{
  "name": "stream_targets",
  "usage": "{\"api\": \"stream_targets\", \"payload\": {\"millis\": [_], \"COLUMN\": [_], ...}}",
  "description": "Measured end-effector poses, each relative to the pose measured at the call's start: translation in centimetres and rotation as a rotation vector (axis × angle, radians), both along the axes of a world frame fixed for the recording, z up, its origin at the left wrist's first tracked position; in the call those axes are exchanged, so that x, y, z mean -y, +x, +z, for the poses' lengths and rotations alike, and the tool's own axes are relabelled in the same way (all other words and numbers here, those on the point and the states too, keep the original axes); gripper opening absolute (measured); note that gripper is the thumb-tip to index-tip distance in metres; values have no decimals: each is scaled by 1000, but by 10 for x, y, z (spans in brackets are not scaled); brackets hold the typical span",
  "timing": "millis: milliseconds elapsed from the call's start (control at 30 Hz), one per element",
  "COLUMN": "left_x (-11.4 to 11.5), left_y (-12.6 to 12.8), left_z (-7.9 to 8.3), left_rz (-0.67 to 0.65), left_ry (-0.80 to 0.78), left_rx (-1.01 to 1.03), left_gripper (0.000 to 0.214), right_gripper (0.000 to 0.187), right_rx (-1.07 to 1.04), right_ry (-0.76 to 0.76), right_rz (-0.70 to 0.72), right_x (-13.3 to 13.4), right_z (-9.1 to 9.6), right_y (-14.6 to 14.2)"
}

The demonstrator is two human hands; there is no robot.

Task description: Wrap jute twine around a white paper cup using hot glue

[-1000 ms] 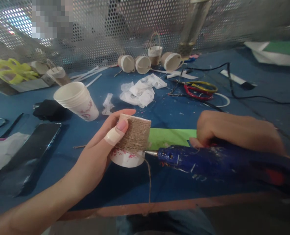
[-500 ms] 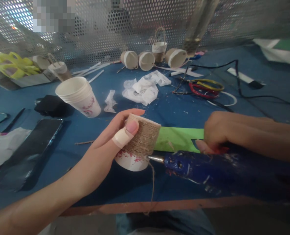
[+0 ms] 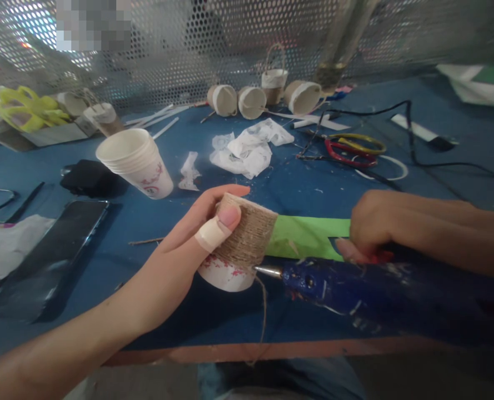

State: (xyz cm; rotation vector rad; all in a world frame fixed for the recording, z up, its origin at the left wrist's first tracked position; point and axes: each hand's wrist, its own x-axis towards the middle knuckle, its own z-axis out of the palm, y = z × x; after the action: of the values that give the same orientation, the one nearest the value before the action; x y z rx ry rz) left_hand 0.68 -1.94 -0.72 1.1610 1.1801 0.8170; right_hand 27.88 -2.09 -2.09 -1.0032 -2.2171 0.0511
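Note:
My left hand (image 3: 175, 261) grips an upside-down paper cup (image 3: 241, 244) wound most of the way with jute twine; a white band with red print shows at its lower end. A plaster wraps the thumb. A loose strand of twine (image 3: 264, 311) hangs from the cup toward the table edge. My right hand (image 3: 380, 225) is closed round a blue hot glue gun (image 3: 355, 286), whose metal nozzle touches the cup where twine meets bare paper. A green paper strip (image 3: 307, 236) lies on the blue table behind the gun.
A stack of white paper cups (image 3: 135, 164) stands at left, a black phone (image 3: 50, 253) nearer me. Crumpled white paper (image 3: 247, 150), red and yellow scissors (image 3: 350, 150), a black cable (image 3: 413, 139) and several twine-wrapped cups (image 3: 255, 100) lie farther back before a perforated metal screen.
The cup and glue gun have drifted slightly to the right together; the nozzle stays at the cup's twine edge. Both grips are unchanged.

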Motion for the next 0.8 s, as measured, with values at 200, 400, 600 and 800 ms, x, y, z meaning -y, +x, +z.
{"api": "stream_targets", "payload": {"millis": [200,400,600,800], "left_x": [0,0,1,2], "left_y": [-1,-6,-5,-5], "left_z": [-2,-9,-5,-8], "left_rz": [-8,-21,-34,-23], "left_ry": [10,55,51,76], "left_rx": [-3,15,3,-4], "left_gripper": [41,35,35,35], "right_gripper": [18,17,14,16], "right_rx": [39,68,97,120], "right_ry": [-27,-60,-60,-51], "right_rz": [-4,7,11,21], "right_x": [2,4,4,2], "right_z": [4,8,10,10], "right_y": [1,2,3,5]}}
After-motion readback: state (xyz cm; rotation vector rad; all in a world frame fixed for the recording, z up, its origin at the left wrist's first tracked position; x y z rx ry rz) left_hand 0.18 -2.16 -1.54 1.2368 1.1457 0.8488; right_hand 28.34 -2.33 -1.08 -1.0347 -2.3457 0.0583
